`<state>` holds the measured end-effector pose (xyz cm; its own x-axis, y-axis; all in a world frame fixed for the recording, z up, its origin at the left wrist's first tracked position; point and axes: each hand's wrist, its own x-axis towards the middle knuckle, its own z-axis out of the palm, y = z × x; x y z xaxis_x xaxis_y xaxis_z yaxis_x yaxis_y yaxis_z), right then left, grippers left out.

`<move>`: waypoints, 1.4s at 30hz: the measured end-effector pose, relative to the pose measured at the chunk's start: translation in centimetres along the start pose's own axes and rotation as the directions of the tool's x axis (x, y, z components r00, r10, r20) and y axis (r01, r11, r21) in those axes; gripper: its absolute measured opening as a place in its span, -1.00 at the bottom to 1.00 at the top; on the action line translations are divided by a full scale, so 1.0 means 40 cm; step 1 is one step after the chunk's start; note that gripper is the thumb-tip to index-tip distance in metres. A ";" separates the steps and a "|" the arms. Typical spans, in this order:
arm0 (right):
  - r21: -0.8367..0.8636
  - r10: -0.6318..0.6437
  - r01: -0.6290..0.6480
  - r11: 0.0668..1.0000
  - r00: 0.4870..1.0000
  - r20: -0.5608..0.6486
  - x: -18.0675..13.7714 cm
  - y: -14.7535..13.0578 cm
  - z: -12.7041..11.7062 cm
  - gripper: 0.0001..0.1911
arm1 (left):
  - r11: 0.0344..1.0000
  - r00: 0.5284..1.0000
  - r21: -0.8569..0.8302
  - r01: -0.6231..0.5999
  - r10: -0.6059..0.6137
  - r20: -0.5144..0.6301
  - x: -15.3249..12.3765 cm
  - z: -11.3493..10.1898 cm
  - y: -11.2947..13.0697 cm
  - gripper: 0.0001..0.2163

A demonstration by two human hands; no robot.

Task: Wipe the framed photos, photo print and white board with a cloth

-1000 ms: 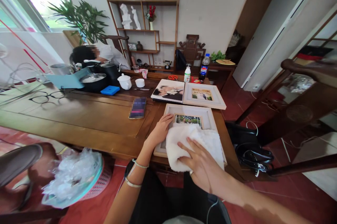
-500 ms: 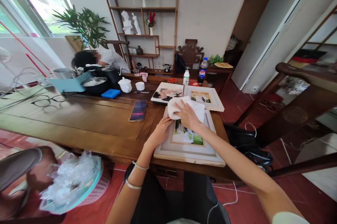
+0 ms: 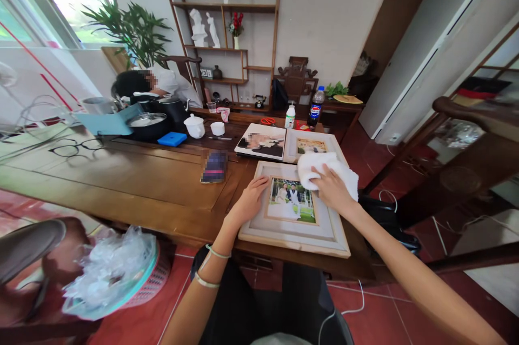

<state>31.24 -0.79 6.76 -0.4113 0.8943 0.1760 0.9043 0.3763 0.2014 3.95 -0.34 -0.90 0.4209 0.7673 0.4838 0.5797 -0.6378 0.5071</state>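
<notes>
A picture frame [image 3: 251, 230] with a pale wide border lies flat at the table's front edge, a wedding photo [image 3: 290, 199] in its middle. My left hand [image 3: 250, 199] rests on its left border, fingers stretched out. On the upper right corner of the frame my right hand [image 3: 333, 189] presses a folded white cloth [image 3: 318, 164], which hangs over the right side. Behind it lie a second framed photo [image 3: 334, 145], partly under the cloth, and a photo album or print [image 3: 259, 142] with a light cover.
On the wooden table [image 3: 162, 177] are a phone [image 3: 213, 166], glasses [image 3: 73, 147], a blue box [image 3: 172, 139], a white lidded pot [image 3: 194, 126], a white bottle [image 3: 290, 117] and a cola bottle [image 3: 316, 107]. A basket of plastic bags [image 3: 156, 274] stands at lower left. A person [image 3: 174, 85] leans at the far side.
My right hand has moved the cloth rightward across the top of the frame to its right corner, uncovering the photo. My left hand stays on the left border.
</notes>
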 end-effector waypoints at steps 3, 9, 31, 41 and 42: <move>-0.007 -0.027 0.027 1.000 0.999 0.040 -0.043 -0.034 -0.019 -0.45 | 1.000 1.000 0.009 0.016 -0.016 0.010 0.000 0.000 0.001 -0.49; 0.262 -0.258 0.217 0.940 0.957 0.135 -0.176 -0.217 -0.129 -0.46 | 1.000 1.000 0.022 0.009 -0.009 0.000 0.000 0.003 0.000 -0.47; 0.125 -0.102 0.101 0.987 0.995 0.003 -0.043 -0.092 -0.030 -0.41 | 0.999 1.000 0.049 0.009 -0.010 0.016 0.001 0.002 -0.002 -0.47; 0.472 -0.311 0.237 0.849 0.946 0.086 -0.230 -0.238 -0.142 -0.35 | 0.999 1.000 0.031 -0.012 0.012 0.004 0.005 0.003 -0.005 -0.47; 0.471 -0.305 0.238 0.849 0.950 0.071 -0.224 -0.229 -0.129 -0.33 | 0.999 1.000 0.029 -0.019 0.019 0.003 0.004 0.003 -0.005 -0.46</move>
<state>26.04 -13.51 8.32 -0.6585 0.7516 0.0375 0.7240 0.6464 -0.2409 3.97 -0.06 -0.99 0.4338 0.7555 0.4910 0.5916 -0.6498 0.4772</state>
